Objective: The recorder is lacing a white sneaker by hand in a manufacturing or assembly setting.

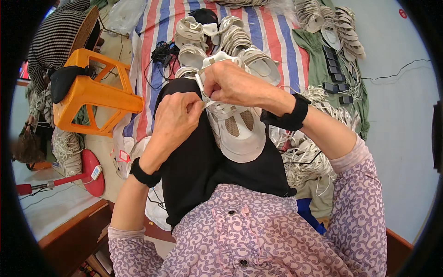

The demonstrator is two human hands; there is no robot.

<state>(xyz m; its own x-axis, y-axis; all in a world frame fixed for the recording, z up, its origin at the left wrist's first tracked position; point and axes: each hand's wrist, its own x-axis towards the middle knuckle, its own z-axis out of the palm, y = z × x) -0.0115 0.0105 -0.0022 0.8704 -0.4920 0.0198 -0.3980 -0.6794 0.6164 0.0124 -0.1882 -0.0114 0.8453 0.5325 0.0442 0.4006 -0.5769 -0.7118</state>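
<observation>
A white and beige shoe upper [240, 141] lies across my black-trousered thighs, its rounded toe toward me. White lace [227, 109] crosses its front in rows. My left hand [177, 115] is at the upper's left edge, thumb and forefinger pinched on a bit of the lace. Over the throat of the upper, my right hand [235, 85] has its fingers curled closed beside the eyelets. They seem to grip the lace too, though the hand's own back hides most of it. Both wrists wear black bands.
Stacked shoe uppers [234, 39] sit ahead on a striped sheet [286, 46], beside tangled black cables [164, 53]. Bundles of white laces [307, 164] lie at my right, with black boxes [333, 64] on green cloth. An orange stool [92, 99] stands left.
</observation>
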